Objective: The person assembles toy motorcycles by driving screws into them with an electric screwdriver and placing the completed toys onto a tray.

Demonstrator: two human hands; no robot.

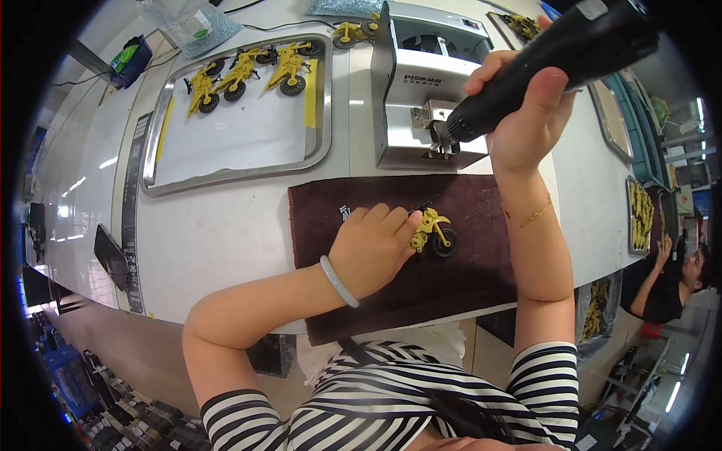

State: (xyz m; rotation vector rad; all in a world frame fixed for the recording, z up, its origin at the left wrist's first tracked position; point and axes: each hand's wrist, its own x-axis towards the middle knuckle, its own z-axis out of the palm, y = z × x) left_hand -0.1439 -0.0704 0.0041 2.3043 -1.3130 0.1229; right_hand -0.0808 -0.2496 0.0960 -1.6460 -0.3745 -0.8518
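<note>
Left hand [374, 244]: pinched the yellow toy motorcycle [433, 231], holding it upright on the brown mat [466, 270].
Right hand [526, 113]: was wrapped around the black electric screwdriver [556, 64], its tip at the grey machine [421, 83].
Tray [320, 143]: held three finished motorcycles [244, 71].

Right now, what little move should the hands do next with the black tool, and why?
Probably bring the right hand down so the black power screwdriver tip meets the yellow toy motorcycle. The left hand pins that toy on the dark brown mat, while the tool's tip sits up at the grey machine, well above the toy.
</note>
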